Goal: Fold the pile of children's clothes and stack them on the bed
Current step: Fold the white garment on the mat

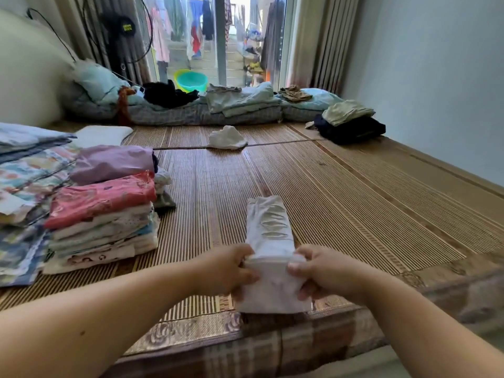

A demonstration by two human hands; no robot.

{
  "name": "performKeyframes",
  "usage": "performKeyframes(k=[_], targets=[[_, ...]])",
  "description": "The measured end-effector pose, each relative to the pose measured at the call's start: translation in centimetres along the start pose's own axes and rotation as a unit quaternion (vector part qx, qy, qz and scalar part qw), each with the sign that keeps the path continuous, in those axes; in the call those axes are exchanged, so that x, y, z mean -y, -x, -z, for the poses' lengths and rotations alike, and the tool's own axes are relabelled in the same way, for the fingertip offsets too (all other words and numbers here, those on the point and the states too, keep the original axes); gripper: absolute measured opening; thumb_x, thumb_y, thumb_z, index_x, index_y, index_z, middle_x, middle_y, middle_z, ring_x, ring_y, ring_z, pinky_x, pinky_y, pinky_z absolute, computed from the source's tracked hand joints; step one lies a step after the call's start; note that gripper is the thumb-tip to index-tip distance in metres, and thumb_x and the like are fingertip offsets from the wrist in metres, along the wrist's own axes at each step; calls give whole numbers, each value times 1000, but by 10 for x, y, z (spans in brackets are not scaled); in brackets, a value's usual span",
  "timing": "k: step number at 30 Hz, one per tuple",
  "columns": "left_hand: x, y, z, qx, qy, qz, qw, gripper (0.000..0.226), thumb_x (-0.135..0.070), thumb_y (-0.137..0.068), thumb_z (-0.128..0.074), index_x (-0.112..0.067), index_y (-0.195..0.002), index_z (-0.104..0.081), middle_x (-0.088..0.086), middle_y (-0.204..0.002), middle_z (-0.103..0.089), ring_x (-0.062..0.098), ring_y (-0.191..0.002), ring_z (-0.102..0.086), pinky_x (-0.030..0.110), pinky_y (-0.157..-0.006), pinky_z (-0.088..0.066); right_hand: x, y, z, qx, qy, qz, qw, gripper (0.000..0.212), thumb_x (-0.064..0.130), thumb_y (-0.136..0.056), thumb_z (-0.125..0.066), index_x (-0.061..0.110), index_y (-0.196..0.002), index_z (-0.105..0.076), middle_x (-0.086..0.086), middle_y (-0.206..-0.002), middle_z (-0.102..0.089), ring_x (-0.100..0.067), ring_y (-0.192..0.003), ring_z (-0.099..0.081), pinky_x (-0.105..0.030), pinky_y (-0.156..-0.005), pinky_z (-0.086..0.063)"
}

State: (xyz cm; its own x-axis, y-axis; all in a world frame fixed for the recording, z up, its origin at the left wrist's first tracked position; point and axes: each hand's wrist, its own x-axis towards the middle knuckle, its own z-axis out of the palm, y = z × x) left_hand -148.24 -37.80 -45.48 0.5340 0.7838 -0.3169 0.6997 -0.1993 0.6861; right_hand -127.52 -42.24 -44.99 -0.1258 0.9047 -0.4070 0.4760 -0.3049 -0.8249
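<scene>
Hands work at the lower centre of the frame, one on each side of a long white garment (268, 227). It lies lengthwise on the bamboo mat (354, 200), its far end pointing up the frame and its near end at the bed's edge (245, 347). The left hand (229, 268) has its fingers curled round the garment's left side with the thumb on top. The right hand (324, 271) pinches the right side, thumb over the cloth and fingers tucked beneath. Between them the cloth rises into a crosswise ridge, so the step in hand looks like a fold across the length.

Doing it well calls for both grips at the same point along the garment, so the ridge runs square to the long sides and the corners meet. The far half shows ripples. Drawing the cloth taut or smoothing it flat before the fold is pressed should stop those creases being trapped inside. The soft fabric will likely slide on the slick mat, so lifting suits it better than dragging.

At mid-left stands the stack of folded clothes (103, 219), a pink piece near its top. The finished fold should match its outline so the stack does not lean. A crumpled white piece (227, 137) lies at upper centre, apparently not yet folded.
</scene>
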Motion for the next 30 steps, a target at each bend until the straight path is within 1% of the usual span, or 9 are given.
performKeyframes(k=[2,4,8,11,16,20,22,26,30], targets=[[0,-21,10,-60,50,-9,997,29,-24,-92,-62,-17,-119,-54,4,-94,-67,14,-76,-69,25,-64,-56,4,-19,3,-92,-70,30,993,15,20,-97,-54,15,-111,-54,-6,-90,-67,-13,-65,-64,-23,-53,-47],[5,-40,18,-124,63,-14,990,60,-27,-88,-67,-26,-142,-39,7,-121,-63,18,-102,-66,33,-87,-55,2,-37,7,-188,-120,58,973,34,21,-96,-56,19,-128,-47,-8,-113,-62,-16,-85,-66,-28,-64,-53],[32,-50,8,-105,16,-42,993,86,-38,-84,-68,-44,-149,-11,-6,-161,-12,20,-143,-26,46,-115,-29,-25,-59,8,-301,69,79,948,49,28,-93,-59,27,-139,-43,4,-134,-51,-15,-109,-56,-32,-82,-48],[45,-55,-6,27,-174,-72,982,94,-51,-80,-67,-47,-149,-3,-24,-156,14,8,-145,-3,40,-119,-11,-47,-63,7,-176,176,126,960,45,35,-85,-69,36,-128,-55,22,-126,-53,-3,-113,-55,-30,-95,-49],[50,-77,-22,65,-360,-104,925,83,-36,-85,-55,-36,-152,-6,-13,-161,2,9,-147,6,42,-120,-8,-75,-73,6,-17,329,102,939,78,43,-75,-75,37,-143,-40,28,-149,-25,5,-141,-15,-28,-120,-10],[50,-78,-19,40,-320,-87,942,53,-27,-87,-49,-34,-140,-45,-9,-151,-38,12,-138,-36,38,-113,-33,-80,-74,10,-82,342,143,925,42,21,-86,-61,31,-127,-61,17,-143,-46,2,-138,-29,-13,-111,-17],[45,-73,-10,-2,-257,-69,964,24,-27,-88,-49,-24,-104,-67,-3,-106,-69,15,-94,-62,32,-83,-52,-76,-69,11,-95,288,133,943,22,18,-88,-58,24,-101,-75,18,-127,-60,8,-127,-40,-10,-103,-31],[31,-58,9,45,-137,-20,989,16,-21,-86,-52,-20,-70,-56,-6,-68,-53,10,-62,-47,27,-62,-40,-50,-54,14,-69,142,99,982,24,15,-83,-56,22,-60,-58,16,-66,-59,-6,-60,-51,-29,-62,-48],[22,-43,34,132,3,40,990,12,-10,-85,-53,-17,-77,-59,1,-73,-55,13,-62,-50,27,-61,-43,-18,-45,13,5,22,101,995,22,1,-85,-51,17,-71,-56,14,-57,-55,3,-50,-48,-15,-51,-39]])
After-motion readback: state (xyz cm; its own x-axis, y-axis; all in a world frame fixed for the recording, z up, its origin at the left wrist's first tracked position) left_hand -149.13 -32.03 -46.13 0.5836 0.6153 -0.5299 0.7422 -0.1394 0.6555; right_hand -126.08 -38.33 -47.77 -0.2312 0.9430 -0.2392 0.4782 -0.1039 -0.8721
